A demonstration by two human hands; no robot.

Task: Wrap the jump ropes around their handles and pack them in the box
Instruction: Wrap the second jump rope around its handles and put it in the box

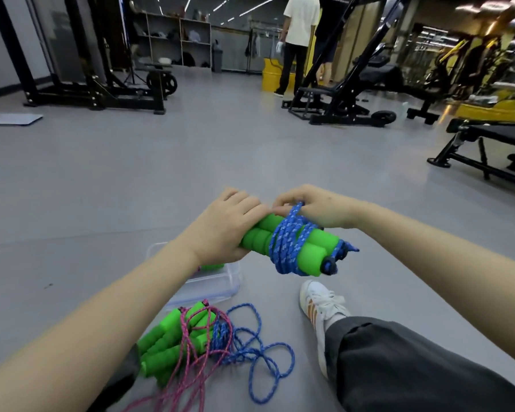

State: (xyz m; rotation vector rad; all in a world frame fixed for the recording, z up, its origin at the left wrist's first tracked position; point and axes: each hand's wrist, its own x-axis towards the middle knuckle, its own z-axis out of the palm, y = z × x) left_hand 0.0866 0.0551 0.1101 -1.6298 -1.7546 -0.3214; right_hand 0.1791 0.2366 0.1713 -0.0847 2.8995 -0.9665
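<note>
A: What does everything rest on?
B: A smooth grey gym floor. A clear plastic box stands on it, and just beside that lies a heap of green foam handles with a pink braided cord and a blue braided cord tangled loose.
A: Anything else near?
B: A white laced sneaker, right of the heap. Farther off, a flat grey board, a black padded bench and a yellow bucket.

I see dark grey trousers, a white sock and a white shoe with orange stripes and white laces.
</note>
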